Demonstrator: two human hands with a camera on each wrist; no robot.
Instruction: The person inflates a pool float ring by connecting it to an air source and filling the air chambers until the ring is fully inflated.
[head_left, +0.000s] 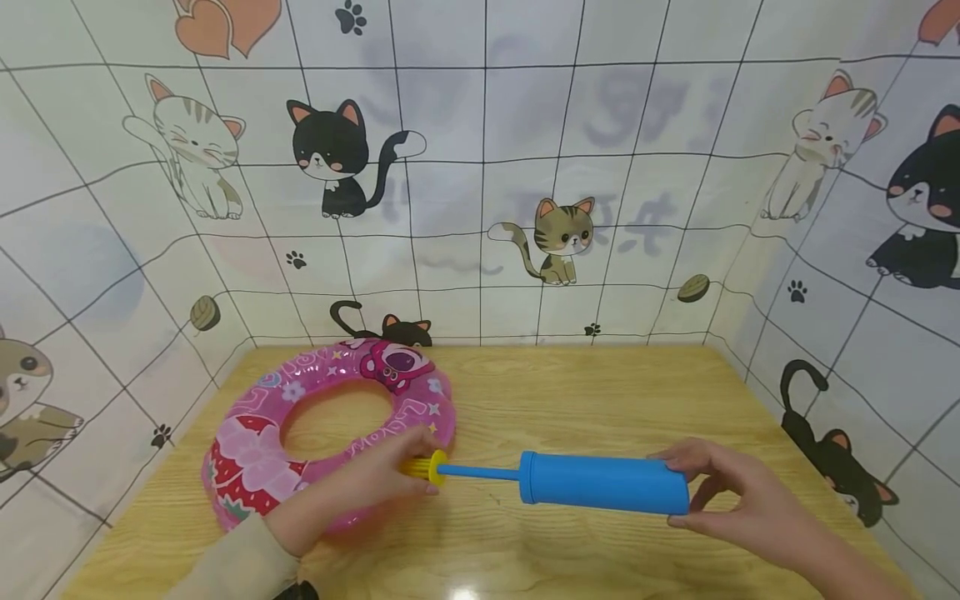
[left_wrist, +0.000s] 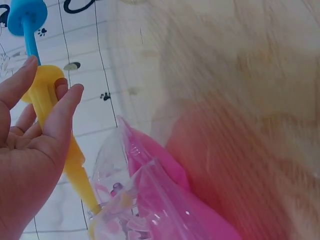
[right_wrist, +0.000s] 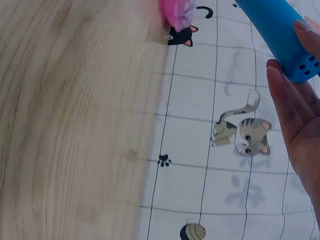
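Observation:
A blue hand pump is held level above the table, its thin blue rod drawn out toward the left. With thumb and fingers my left hand grips the yellow nozzle piece at the rod's end. The nozzle's tapered tip reaches the clear plastic of the pink swim ring in the left wrist view; I cannot tell whether it sits in a valve. My right hand pinches the far end of the barrel, where several small holes show in the right wrist view. The ring, printed with strawberries, looks inflated.
The wood-grain table lies under both hands. Behind it and at both sides hangs a white grid-lined sheet printed with cartoon cats and paw marks. The swim ring takes up the table's left side.

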